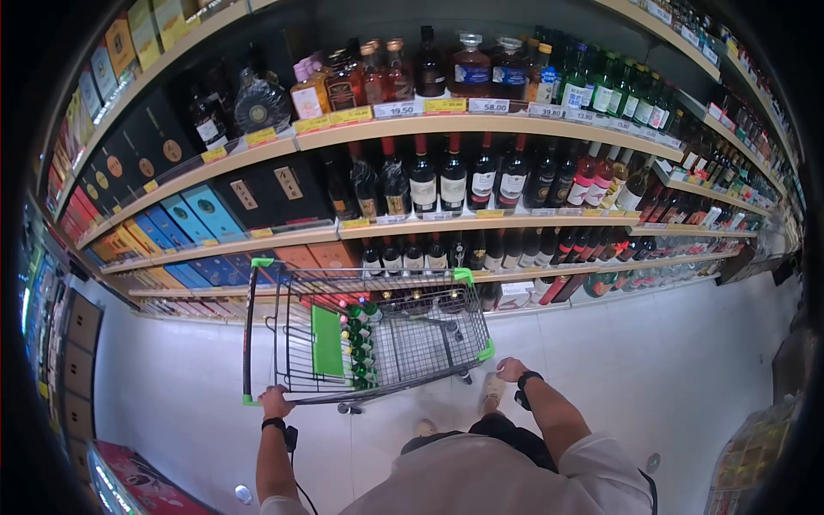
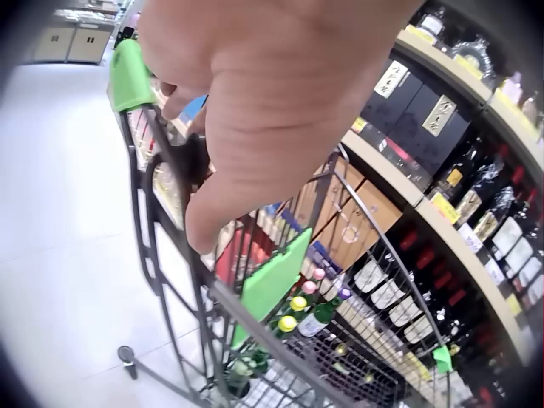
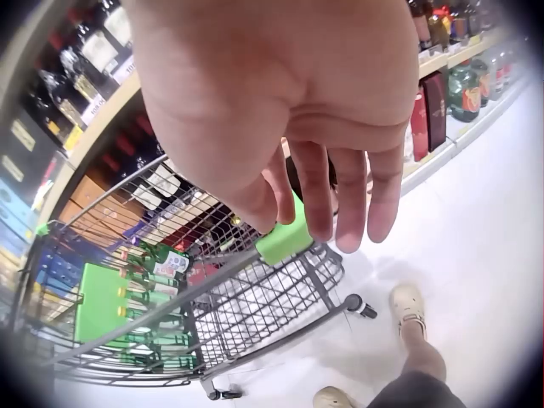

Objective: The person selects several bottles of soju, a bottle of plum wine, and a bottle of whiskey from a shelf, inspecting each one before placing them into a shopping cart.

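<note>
- Left hand point(image 1: 276, 402) is curled round the left end of the handle point(image 1: 386, 391);
- Right hand point(image 1: 511, 370) holds nothing; its fingers point(image 3: 349, 200) hang loose over the handle's right green corner point(image 3: 285, 240); whether they touch it, I cannot tell;
- The handle runs left to right between the hands; the cart point(image 1: 369, 272) is straight ahead on the floor, with bottles point(image 1: 359, 343) inside;
- Shelves point(image 1: 412, 226) stand beyond.

The white tiled floor point(image 1: 669, 360) is carrying a wire shopping cart point(image 1: 429, 335), which is standing at 12 o'clock from the person's feet. Green bottles point(image 1: 359, 348) are lying stacked inside it toward its 9 o'clock side. Past the cart at 12 o'clock, long wooden shelves point(image 1: 515, 123) are holding rows of upright wine bottles point(image 1: 452, 176), and black boxes point(image 1: 275, 193) are sitting at 10 o'clock.
</note>
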{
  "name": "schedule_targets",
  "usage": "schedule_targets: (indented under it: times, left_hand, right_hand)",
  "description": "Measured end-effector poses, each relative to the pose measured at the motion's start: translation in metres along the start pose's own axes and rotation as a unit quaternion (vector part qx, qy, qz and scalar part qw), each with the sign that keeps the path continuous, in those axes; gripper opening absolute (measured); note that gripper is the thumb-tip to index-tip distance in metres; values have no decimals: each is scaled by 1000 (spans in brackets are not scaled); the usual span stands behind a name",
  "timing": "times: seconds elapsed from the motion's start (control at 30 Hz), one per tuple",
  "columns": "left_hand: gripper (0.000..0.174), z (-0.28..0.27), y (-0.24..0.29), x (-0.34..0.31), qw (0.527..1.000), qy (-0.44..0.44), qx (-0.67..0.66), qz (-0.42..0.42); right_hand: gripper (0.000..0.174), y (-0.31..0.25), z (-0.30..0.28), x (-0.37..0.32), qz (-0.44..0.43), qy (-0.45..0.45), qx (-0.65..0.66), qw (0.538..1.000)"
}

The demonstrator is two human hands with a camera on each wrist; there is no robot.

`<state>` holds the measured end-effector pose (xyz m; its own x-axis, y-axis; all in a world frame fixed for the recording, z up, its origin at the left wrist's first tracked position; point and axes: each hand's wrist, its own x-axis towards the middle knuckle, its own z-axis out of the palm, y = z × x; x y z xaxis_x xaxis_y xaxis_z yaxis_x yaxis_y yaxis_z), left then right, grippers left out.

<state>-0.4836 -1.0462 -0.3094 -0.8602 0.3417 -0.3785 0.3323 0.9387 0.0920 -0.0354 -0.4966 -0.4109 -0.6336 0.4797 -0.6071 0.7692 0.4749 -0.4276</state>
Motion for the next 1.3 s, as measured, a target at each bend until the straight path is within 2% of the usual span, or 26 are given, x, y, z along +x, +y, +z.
schedule_targets:
  times: [0.03, 0.07, 0.13, 0.17, 0.23, 0.37, 0.4, 0.5, 0.63, 0.67, 0.77, 0.8, 0.97, 1.03, 1.17, 1.3]
  left_hand:
    - [46, -11, 22, -10, 998, 7, 45, -35]
    - [40, -16, 39, -13, 997, 33, 54, -40]
    - [36, -4, 63, -4, 992, 119, -32, -10]
    - [34, -15, 87, -7, 983, 166, -75, 5]
    - [27, -30, 143, -17, 968, 202, -148, 31]
    - [18, -43, 247, -7, 899, 295, -287, 148]
    - [20, -51, 277, -10, 873, 328, -315, 175]
    - [22, -85, 357, -29, 840, 283, -425, 184]
    - [25, -127, 444, -64, 806, 301, -459, 220]
    - [21, -138, 464, -74, 804, 291, -465, 228]
    - [14, -142, 500, -85, 757, 246, -546, 262]
    - [6, -151, 517, -97, 749, 215, -563, 274]
    - [8, -151, 557, -97, 746, 193, -555, 313]
    - [8, -153, 570, -96, 736, 164, -579, 310]
    - [9, -166, 595, -103, 703, 126, -620, 325]
    - [9, -165, 609, -104, 695, 113, -625, 335]
  right_hand:
    - [43, -2, -14, -1, -11, -6, 1, 1000]
    - [24, -6, -27, 1, 16, -4, 79, 997]
    - [23, -3, -56, 17, -40, 22, 71, 996]
    - [22, -1, -71, 28, -72, 37, 67, 994]
    - [21, -9, -109, 38, -104, 64, 41, 992]
    - [22, -21, -193, 56, -255, 141, 12, 956]
    - [22, -28, -218, 61, -245, 122, 6, 962]
    - [19, -53, -294, 49, -214, 92, 35, 972]
    - [12, -64, -379, 32, -322, 170, 58, 929]
    - [12, -69, -403, 22, -338, 185, 74, 920]
    - [14, -82, -466, -7, -368, 244, 125, 888]
    - [16, -85, -484, -14, -376, 264, 154, 875]
    - [26, -95, -562, -31, -394, 401, 222, 797]
    - [38, -100, -588, -26, -403, 448, 230, 765]
    - [51, -117, -632, -16, -385, 530, 169, 736]
    - [62, -129, -655, -8, -381, 606, 76, 694]
